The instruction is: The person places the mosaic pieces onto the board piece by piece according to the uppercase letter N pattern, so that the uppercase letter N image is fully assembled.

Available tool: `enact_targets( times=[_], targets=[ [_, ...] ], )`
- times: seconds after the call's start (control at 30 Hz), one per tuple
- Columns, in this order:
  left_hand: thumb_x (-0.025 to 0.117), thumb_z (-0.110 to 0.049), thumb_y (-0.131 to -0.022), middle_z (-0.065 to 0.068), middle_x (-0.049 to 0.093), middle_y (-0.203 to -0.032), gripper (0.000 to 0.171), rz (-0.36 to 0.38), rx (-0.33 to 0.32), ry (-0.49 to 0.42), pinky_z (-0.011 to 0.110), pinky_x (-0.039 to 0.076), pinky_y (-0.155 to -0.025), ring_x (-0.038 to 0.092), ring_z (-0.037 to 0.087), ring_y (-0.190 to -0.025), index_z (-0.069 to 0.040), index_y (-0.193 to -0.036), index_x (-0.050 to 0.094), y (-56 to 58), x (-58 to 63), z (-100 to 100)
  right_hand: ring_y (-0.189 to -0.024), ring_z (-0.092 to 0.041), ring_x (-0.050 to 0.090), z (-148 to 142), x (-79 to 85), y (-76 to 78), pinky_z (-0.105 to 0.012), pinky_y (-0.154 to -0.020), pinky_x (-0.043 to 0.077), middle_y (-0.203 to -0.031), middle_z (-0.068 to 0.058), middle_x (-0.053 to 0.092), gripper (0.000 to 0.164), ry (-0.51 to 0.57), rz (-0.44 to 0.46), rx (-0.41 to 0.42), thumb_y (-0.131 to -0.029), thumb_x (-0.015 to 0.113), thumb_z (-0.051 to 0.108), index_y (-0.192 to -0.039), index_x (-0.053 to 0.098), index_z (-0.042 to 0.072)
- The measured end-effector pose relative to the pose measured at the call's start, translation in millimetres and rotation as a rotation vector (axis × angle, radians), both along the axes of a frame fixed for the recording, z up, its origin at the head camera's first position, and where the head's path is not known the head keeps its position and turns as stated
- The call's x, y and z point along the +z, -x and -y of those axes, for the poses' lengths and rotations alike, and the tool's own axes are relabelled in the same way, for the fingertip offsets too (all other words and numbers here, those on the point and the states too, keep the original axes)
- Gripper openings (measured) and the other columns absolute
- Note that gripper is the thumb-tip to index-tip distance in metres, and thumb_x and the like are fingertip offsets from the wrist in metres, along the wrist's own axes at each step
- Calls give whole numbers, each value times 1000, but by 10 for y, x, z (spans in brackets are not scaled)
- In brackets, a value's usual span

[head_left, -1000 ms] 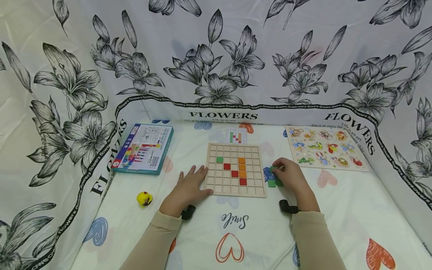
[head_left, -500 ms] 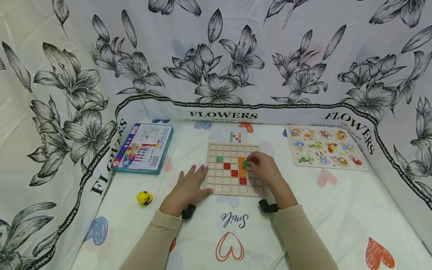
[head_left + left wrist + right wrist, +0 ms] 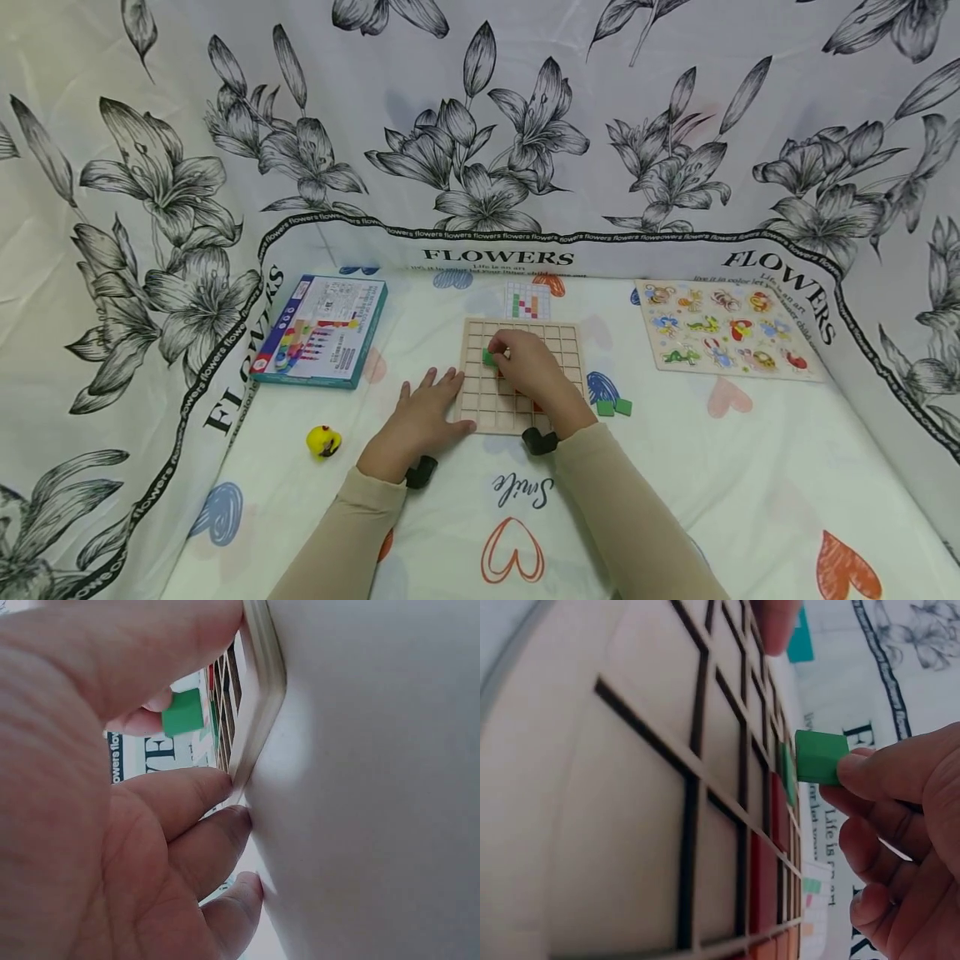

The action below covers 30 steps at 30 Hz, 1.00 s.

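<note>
My right hand (image 3: 528, 362) is over the wooden grid board (image 3: 480, 410), pinching a green square tile (image 3: 821, 757) between thumb and finger. In the right wrist view that tile is held just above the board, near a green tile (image 3: 788, 774) set in the grid. Red tiles (image 3: 765, 881) sit in other cells; the right hand hides most of the coloured ones from the head view. My left hand (image 3: 416, 425) lies with spread fingers at the board's left edge, fingertips touching it. Two loose green tiles, one of them this tile (image 3: 605, 407), lie right of the board.
Behind the board lies a small pattern card (image 3: 528, 301) with coloured squares. A boxed toy set (image 3: 322, 333) is at the left, with a yellow toy (image 3: 323, 442) nearer me. An insect puzzle board (image 3: 727, 327) lies at the back right. Printed cloth covers the table.
My right hand picked up a green tile from right of the board and carried it leftward across the grid to the upper left cells. My left hand has stayed put.
</note>
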<state>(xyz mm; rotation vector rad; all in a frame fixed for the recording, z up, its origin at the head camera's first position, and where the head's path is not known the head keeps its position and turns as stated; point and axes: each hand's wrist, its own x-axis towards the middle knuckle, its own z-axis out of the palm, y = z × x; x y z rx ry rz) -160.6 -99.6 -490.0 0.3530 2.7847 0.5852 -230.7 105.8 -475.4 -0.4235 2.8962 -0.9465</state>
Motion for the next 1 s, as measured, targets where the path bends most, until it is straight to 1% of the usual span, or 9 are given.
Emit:
enact_targets(
  times=[0.1, 0.3, 0.47, 0.7, 1.0],
  targets=[
    [72, -50, -88, 1, 29, -164, 86, -11, -3, -3, 67, 5, -119, 12, 32, -155, -19, -158, 34, 3, -5, 5, -88, -15, 58, 54, -26, 40, -36, -82, 51, -102, 6, 67, 5, -43, -16, 6, -98, 66, 20, -102, 69, 20],
    [72, -52, -88, 1, 29, -164, 87, -10, -2, -10, 67, 4, -119, 12, 32, -155, -20, -159, 34, 8, -29, 12, -90, -15, 60, 88, -69, 66, -37, -85, 52, -103, 5, 68, 7, -78, -7, 6, -99, 65, 21, -104, 69, 19],
    [72, -53, -87, 0, 29, -164, 87, -12, 3, -19, 66, 3, -119, 11, 31, -155, -21, -159, 34, 10, -48, 18, -89, -15, 59, 87, -74, 76, -38, -84, 51, -101, 5, 67, 5, -92, -22, -12, -98, 66, 19, -102, 70, 19],
    [72, -52, -87, 0, 29, -164, 87, -7, 3, -22, 66, 3, -119, 11, 31, -155, -21, -159, 34, 13, -55, 19, -89, -14, 58, 85, -87, 69, -37, -86, 51, -99, 7, 67, 4, -103, -12, -5, -98, 66, 21, -100, 69, 22],
    [74, -49, -87, 4, 31, -163, 86, -29, -8, -38, 68, 6, -118, 14, 33, -154, -17, -157, 36, -8, 3, 29, -88, -16, 59, 70, -96, 42, -36, -85, 52, -100, 3, 68, 8, -93, -3, 36, -98, 65, 16, -99, 73, 17]
  ],
)
